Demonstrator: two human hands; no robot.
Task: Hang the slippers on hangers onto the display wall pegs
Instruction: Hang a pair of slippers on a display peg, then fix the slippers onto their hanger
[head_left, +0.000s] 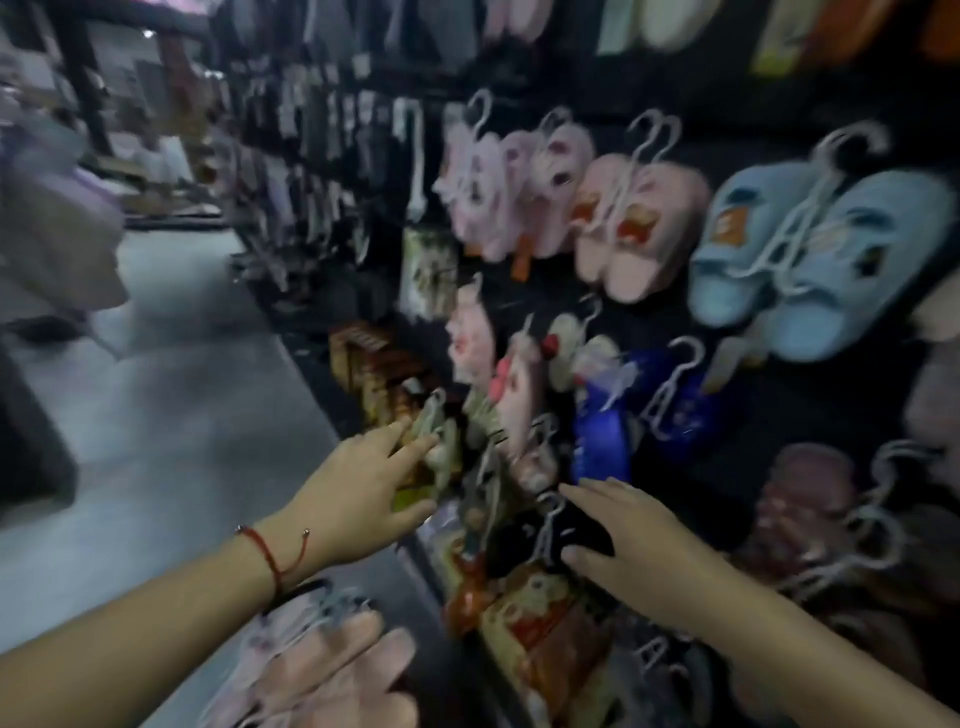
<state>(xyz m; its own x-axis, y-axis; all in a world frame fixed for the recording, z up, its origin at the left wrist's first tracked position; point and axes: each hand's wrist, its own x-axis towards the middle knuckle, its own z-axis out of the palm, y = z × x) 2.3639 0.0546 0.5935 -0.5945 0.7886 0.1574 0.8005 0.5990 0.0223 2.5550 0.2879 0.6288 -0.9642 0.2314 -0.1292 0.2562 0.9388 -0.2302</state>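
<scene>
The frame is motion-blurred. My left hand, with a red string on its wrist, reaches with straight fingers to a small pale slipper pair on a white hanger low on the dark display wall; the fingertips touch it. My right hand stretches open toward a black slipper pair with a white hanger, thumb below it, fingers spread. Pink slippers on hangers lie at the bottom left beneath my left forearm.
The wall carries pink slippers, light-blue slippers, dark-blue slippers and mauve ones on white hangers. Boxed goods line the wall's base. A grey floor aisle runs left, with blurred stock beyond.
</scene>
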